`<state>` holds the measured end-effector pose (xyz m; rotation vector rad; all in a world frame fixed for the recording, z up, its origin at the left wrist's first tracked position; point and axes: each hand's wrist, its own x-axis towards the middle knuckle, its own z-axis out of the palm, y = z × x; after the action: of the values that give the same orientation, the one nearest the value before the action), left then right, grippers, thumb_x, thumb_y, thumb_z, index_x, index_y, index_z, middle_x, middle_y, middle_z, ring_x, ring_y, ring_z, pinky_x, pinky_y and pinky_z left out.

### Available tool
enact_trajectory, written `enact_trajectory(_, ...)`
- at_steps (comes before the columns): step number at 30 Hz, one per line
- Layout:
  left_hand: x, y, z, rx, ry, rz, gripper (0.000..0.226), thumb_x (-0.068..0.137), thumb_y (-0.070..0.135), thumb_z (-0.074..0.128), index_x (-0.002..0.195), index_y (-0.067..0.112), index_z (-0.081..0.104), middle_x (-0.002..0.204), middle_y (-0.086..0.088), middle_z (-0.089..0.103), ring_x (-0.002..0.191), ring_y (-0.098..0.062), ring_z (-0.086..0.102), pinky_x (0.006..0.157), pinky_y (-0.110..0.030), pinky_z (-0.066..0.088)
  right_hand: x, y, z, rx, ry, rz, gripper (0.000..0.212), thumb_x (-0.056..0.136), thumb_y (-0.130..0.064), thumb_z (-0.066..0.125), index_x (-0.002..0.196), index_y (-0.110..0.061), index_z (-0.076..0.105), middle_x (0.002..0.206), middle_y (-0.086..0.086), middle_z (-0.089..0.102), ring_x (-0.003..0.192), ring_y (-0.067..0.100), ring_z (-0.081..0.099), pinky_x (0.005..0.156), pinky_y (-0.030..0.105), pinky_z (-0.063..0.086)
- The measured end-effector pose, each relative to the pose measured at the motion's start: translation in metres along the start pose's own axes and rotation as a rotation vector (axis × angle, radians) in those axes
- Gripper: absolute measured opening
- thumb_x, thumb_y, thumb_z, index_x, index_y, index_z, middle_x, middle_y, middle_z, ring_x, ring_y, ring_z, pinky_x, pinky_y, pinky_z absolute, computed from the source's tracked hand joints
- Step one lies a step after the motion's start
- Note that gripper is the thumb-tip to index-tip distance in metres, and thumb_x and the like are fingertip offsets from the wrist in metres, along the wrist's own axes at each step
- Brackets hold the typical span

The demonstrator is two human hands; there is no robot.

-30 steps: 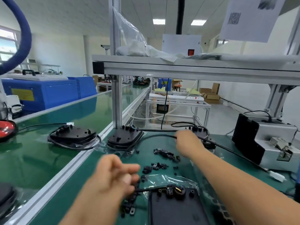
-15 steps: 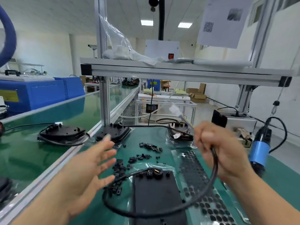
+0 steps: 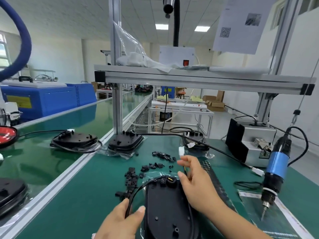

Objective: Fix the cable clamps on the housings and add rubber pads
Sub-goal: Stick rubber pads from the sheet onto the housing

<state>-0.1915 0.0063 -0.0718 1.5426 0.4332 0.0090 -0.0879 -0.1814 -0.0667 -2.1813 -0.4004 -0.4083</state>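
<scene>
A black oval housing (image 3: 166,207) lies on the green mat right in front of me. Its black cable (image 3: 138,188) loops out from the top end to the left. My left hand (image 3: 120,221) pinches that cable between thumb and fingers beside the housing's left edge. My right hand (image 3: 196,183) hovers over the housing's upper right, fingers loosely spread, with the cable's white connector (image 3: 181,150) at its fingertips; the grip itself is blurred. Several small black cable clamps (image 3: 133,178) lie scattered on the mat beyond the housing. A sheet of black rubber pads (image 3: 215,180) lies to the right, partly hidden by my right arm.
Two more housings (image 3: 126,142) (image 3: 195,140) stand at the mat's far edge, another (image 3: 76,141) on the conveyor at left. A blue electric screwdriver (image 3: 274,173) hangs at right, near a grey screw feeder (image 3: 250,145). An aluminium post (image 3: 118,104) rises behind.
My left hand has come down from open air and taken hold of the cable loop. My right hand has moved left over the housing, and the cable loop has shrunk.
</scene>
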Motion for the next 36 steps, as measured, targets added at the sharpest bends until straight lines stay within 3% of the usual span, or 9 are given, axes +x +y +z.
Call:
enact_trajectory(4, 0.010, -0.001, -0.004, -0.241, -0.136, -0.102, 0.065, 0.079, 0.016, 0.074, 0.136, 0.007, 0.043, 0.111, -0.006, 0.064, 0.098, -0.028, 0.064, 0.086, -0.043, 0.052, -0.002, -0.001, 0.006, -0.096, 0.121, 0.038, 0.032, 0.095, -0.028, 0.054, 0.120, -0.035, 0.036, 0.109, -0.014, 0.039, 0.083, 0.003, 0.047, 0.078, 0.021, 0.032)
enact_trajectory(7, 0.017, 0.003, -0.001, -0.217, -0.232, -0.076, 0.052, 0.074, 0.016, 0.080, 0.113, -0.004, 0.053, 0.087, -0.009, 0.072, 0.083, -0.027, 0.070, 0.079, -0.039, 0.055, -0.002, -0.003, 0.003, -0.252, 0.145, 0.190, 0.014, 0.094, -0.041, 0.052, 0.095, -0.028, 0.049, 0.095, -0.010, 0.055, 0.085, 0.011, 0.051, 0.075, 0.027, 0.037)
enact_trajectory(9, 0.016, 0.006, 0.005, -0.189, -0.283, -0.075, 0.066, 0.055, 0.030, 0.086, 0.109, 0.004, 0.057, 0.090, -0.007, 0.075, 0.087, -0.025, 0.070, 0.085, -0.037, 0.053, -0.001, -0.001, 0.000, -0.304, 0.185, 0.242, 0.028, 0.095, -0.036, 0.051, 0.070, -0.024, 0.054, 0.071, -0.010, 0.058, 0.071, 0.012, 0.051, 0.067, 0.029, 0.038)
enact_trajectory(12, 0.011, 0.010, 0.020, -0.070, -0.309, 0.008, 0.088, 0.047, 0.044, 0.088, 0.122, 0.015, 0.052, 0.091, -0.002, 0.075, 0.090, -0.017, 0.069, 0.090, -0.031, 0.050, -0.001, -0.001, -0.009, -0.222, 0.235, 0.358, 0.032, 0.090, -0.025, 0.058, 0.061, -0.011, 0.061, 0.059, -0.005, 0.057, 0.065, 0.017, 0.050, 0.061, 0.029, 0.035)
enact_trajectory(17, 0.006, 0.011, 0.044, -0.059, -0.201, 0.150, 0.107, 0.047, 0.038, 0.087, 0.135, 0.030, 0.027, 0.090, -0.001, 0.069, 0.069, -0.005, 0.070, 0.062, -0.015, 0.052, -0.007, 0.000, -0.017, -0.066, 0.194, 0.443, 0.045, 0.088, -0.030, 0.065, 0.054, -0.002, 0.056, 0.051, 0.002, 0.038, 0.055, 0.019, 0.034, 0.053, 0.031, 0.029)
enact_trajectory(21, 0.005, 0.016, 0.045, -0.171, -0.137, 0.182, 0.099, 0.032, 0.041, 0.081, 0.119, 0.044, 0.033, 0.095, 0.001, 0.069, 0.077, -0.010, 0.071, 0.075, -0.025, 0.054, -0.007, -0.019, -0.043, 0.244, -0.057, 0.333, 0.013, 0.088, -0.015, 0.067, 0.092, -0.022, 0.077, 0.079, -0.020, 0.072, 0.076, -0.004, 0.065, 0.072, 0.013, 0.047)
enact_trajectory(24, 0.003, 0.022, 0.034, -0.293, -0.036, 0.228, 0.084, 0.032, 0.044, 0.076, 0.106, 0.053, 0.038, 0.093, 0.008, 0.070, 0.082, -0.011, 0.070, 0.083, -0.033, 0.054, -0.005, -0.037, -0.054, 0.375, -0.298, 0.253, 0.033, 0.090, -0.021, 0.062, 0.118, -0.038, 0.065, 0.114, -0.024, 0.067, 0.109, -0.006, 0.060, 0.099, 0.018, 0.042)
enact_trajectory(28, 0.000, 0.034, 0.017, -0.352, 0.158, 0.281, 0.060, 0.045, 0.040, 0.074, 0.093, 0.056, 0.042, 0.086, 0.011, 0.065, 0.081, -0.010, 0.068, 0.083, -0.038, 0.056, 0.014, -0.059, -0.028, 0.599, -0.376, 0.264, 0.035, 0.095, -0.013, 0.052, 0.114, -0.039, 0.066, 0.102, -0.017, 0.072, 0.091, -0.001, 0.069, 0.066, 0.010, 0.052)
enact_trajectory(36, 0.048, 0.052, -0.073, -0.500, 0.342, 0.306, 0.086, 0.071, 0.035, 0.074, 0.144, 0.024, 0.031, 0.137, -0.006, 0.051, 0.115, -0.026, 0.057, 0.095, -0.046, 0.048, 0.088, -0.127, 0.091, 0.872, -0.513, 0.317, 0.027, 0.095, -0.008, 0.055, 0.112, -0.024, 0.067, 0.095, 0.008, 0.075, 0.080, 0.020, 0.073, 0.057, 0.025, 0.056)
